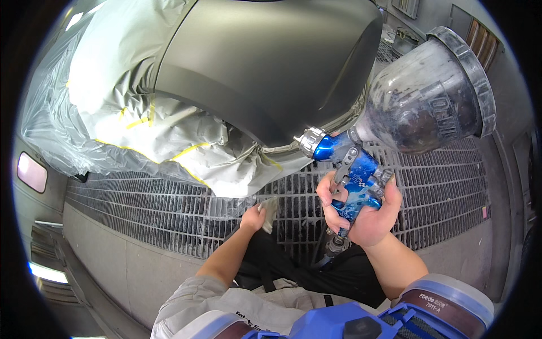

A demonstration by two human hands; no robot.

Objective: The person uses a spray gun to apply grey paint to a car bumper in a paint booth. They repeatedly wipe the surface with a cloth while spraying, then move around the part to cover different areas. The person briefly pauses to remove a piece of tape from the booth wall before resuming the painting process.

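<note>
A blue spray gun point(361, 169) with a silver nozzle is gripped in my right hand point(375, 217), its fingers wrapped round the handle by the trigger. On top of the gun sits a large, paint-smeared cup point(426, 96), tilted to the right. An air hose fitting point(337, 244) hangs from the handle's lower end. The nozzle points left, in front of a dark grey car panel point(271, 62). Lower and to the left, my left hand point(254, 217) is closed on a pale folded cloth point(268, 213), held over the floor grating.
White masking paper point(121, 85) with yellow tape covers the car's left part and wheel area. Clear plastic sheeting point(45, 124) hangs at the far left. Metal floor grating point(164, 192) runs below the car. A blue respirator point(333, 325) shows at the lower edge.
</note>
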